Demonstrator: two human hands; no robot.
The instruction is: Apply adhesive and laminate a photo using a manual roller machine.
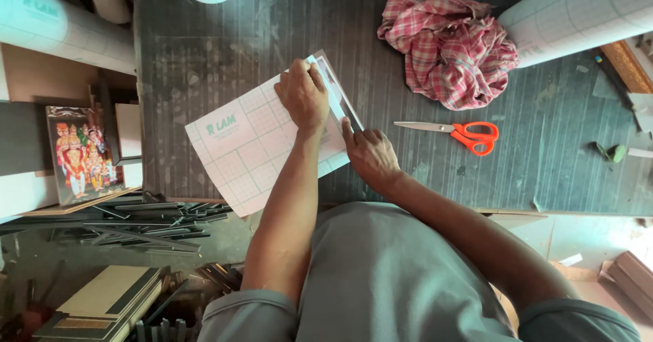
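A white sheet of grid-printed backing paper [248,148], flat and matt with pale pink squares, lies tilted at the middle of the frame on a dark grey, scuffed, ribbed worktop [204,49]. Along the sheet's upper right edge sits a thin glossy strip or panel edge [338,92], pale blue-grey and straight.

The left hand [303,96] lies palm down on the sheet's upper corner, fingers curled and pressing onto the sheet and the strip's top end. The right hand [371,155] rests just right of centre, fingers bent, its index finger stretched up along the strip's lower end; whether it holds a tool I cannot tell.

To the right of the hands, apart from them, lie steel scissors with orange plastic handles [462,132]. Above those, in the upper right, is a crumpled red-and-white checked cloth [445,46], soft and folded, touching a large roll of the same grid paper [578,12]. More rolls [54,26] lie at the upper left. At the left edge a colourful printed picture [80,153] leans by stacked boards, with dark frame mouldings [149,223] below it.
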